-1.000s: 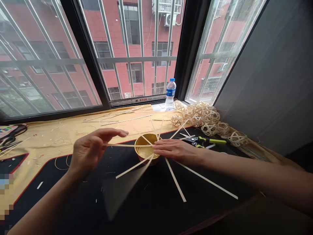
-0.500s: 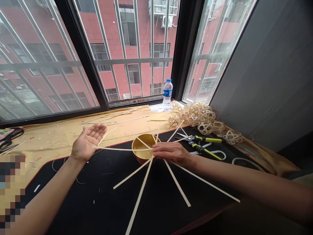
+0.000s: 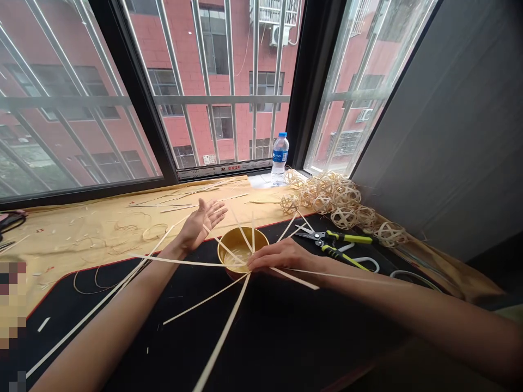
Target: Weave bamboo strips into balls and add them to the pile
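Note:
My right hand point(image 3: 281, 257) has its fingers pressed together on the crossing of several pale bamboo strips point(image 3: 223, 333), which fan out from it like spokes. The crossing lies at the near rim of a golden bowl point(image 3: 263, 237) on a black mat. What the thumb does is hidden. My left hand point(image 3: 204, 222) is raised to the left of the bowl, palm turned up and fingers spread, with one strip's tip beside it. Other long thin strips point(image 3: 93, 311) run past the left wrist and forearm.
Yellow-handled pruning shears point(image 3: 347, 238) and scissors lie right of the bowl. Several woven bamboo balls point(image 3: 345, 193) are piled by the wall. A water bottle point(image 3: 280, 158) stands at the window. Loose strips point(image 3: 175, 207) and scraps litter the yellow cloth at the back left.
My left hand has moved right, closer to the bowl, and its fingers have spread. The fan of strips has turned and tilted under my right hand. Long strips now trail along the left forearm.

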`<state>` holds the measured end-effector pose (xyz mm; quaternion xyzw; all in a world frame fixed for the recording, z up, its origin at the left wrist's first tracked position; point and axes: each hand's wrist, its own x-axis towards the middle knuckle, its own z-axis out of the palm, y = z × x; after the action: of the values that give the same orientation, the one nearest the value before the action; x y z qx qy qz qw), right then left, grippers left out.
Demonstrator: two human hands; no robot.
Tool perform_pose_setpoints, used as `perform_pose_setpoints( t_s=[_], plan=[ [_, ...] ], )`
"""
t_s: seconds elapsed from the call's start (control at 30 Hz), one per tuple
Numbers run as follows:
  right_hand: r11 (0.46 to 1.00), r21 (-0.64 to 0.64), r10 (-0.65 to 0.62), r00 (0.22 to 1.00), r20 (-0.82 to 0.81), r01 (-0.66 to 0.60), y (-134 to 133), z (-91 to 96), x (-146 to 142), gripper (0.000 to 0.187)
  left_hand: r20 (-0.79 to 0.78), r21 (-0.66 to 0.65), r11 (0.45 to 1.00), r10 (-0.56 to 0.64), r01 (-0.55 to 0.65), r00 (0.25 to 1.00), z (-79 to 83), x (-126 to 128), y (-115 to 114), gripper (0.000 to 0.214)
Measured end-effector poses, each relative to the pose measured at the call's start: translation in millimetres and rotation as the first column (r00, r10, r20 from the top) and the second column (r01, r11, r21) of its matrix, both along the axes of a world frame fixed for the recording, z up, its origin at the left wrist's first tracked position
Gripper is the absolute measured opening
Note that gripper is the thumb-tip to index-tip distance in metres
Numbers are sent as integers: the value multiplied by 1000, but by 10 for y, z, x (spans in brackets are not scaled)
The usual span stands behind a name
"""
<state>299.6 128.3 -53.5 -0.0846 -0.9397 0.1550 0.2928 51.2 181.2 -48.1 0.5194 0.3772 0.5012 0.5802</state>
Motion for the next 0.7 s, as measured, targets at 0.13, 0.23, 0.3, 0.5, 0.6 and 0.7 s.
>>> perform_pose_setpoints(
  t_s=[0.13, 0.23, 0.3, 0.5, 0.6, 0.7],
  plan=[
    [990, -137, 39, 998, 58, -31, 58, 131, -22, 24, 9, 68, 995, -75, 74, 997, 57, 117, 55, 77],
    [964, -263, 58, 996, 62, -40, 114, 184, -46, 22, 4, 101, 986, -133, 132, 991, 65, 172, 96, 77],
    [938, -345, 65, 997, 49, -44, 156, 200, -64, 20, 0, 110, 980, -168, 167, 986, 60, 206, 126, 78],
    [850, -525, 80, 996, 35, -50, 277, 209, -109, 20, -22, 87, 954, -285, 285, 958, 43, 273, 155, 75],
    [821, -570, 69, 996, 61, -22, 313, 209, -124, 21, -14, 91, 952, -291, 291, 957, 16, 267, 151, 69],
    [789, -615, 76, 993, 85, -7, 330, 213, -134, 24, -13, 99, 951, -293, 293, 956, -24, 253, 148, 66]
  ],
)
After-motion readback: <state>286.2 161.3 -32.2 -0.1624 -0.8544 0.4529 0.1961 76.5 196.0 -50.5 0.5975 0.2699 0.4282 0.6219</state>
